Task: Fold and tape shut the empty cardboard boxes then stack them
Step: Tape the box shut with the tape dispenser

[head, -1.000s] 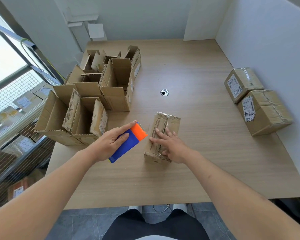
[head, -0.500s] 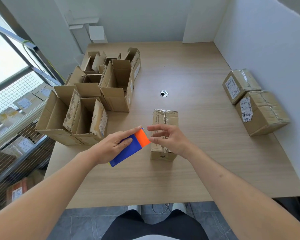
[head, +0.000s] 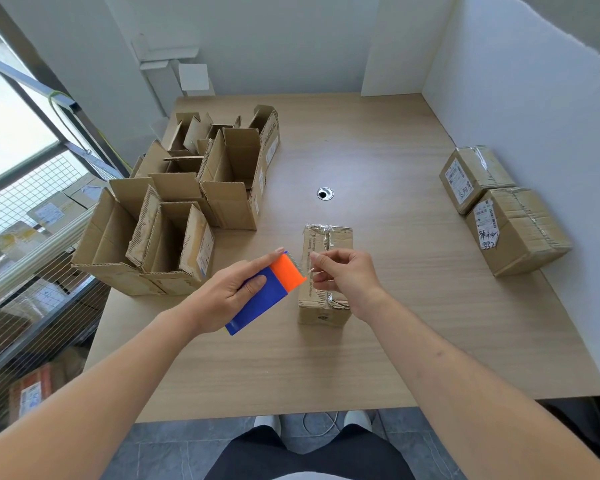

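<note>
Lifted off the closed box (head: pixel 327 271), the right hand (head: pixel 343 277) now pinches the tape end at the orange-and-blue dispenser (head: pixel 269 292), which the left hand (head: pixel 229 296) grips. Both hover above the desk (head: pixel 395 323); the box lies just beneath the right hand's fingers (head: pixel 317 263).

Bright, even daylight enters from the window (head: pixel 11 133) at left, where the glass is blown out to white. Shadows on the table (head: pixel 378 150) are soft and short. Mild glare shows on the tape of the nearest box (head: pixel 326 233). Focus is sharp centrally. Wide-angle distortion bends the walls and stretches the forearms at the edges.
</note>
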